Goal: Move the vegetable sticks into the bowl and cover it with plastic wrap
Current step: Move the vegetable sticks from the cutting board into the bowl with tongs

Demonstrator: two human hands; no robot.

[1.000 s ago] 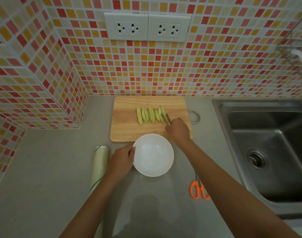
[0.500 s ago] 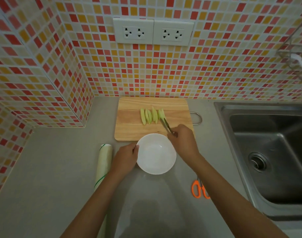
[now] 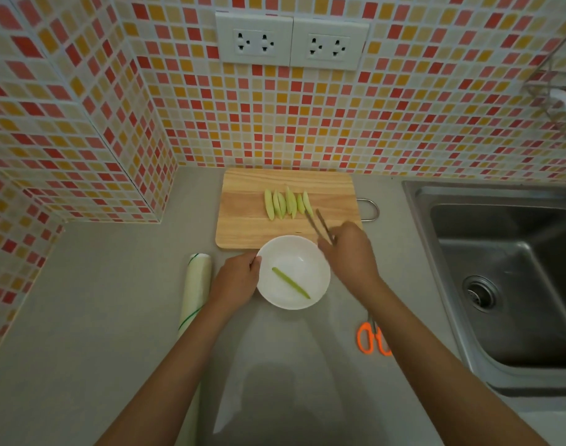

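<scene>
Several pale green vegetable sticks lie in a row on the wooden cutting board. One green stick lies inside the white bowl, which stands just in front of the board. My left hand grips the bowl's left rim. My right hand holds a pair of chopsticks whose tips point at the rightmost sticks on the board. A roll of plastic wrap lies on the counter left of the bowl.
Orange-handled scissors lie on the grey counter right of my right forearm. A steel sink fills the right side. Tiled walls with two white sockets close the back and left.
One stick has left the row on the board and now lies in the bowl. My right hand with the chopsticks has swung back toward the board. My left hand stays on the rim.
</scene>
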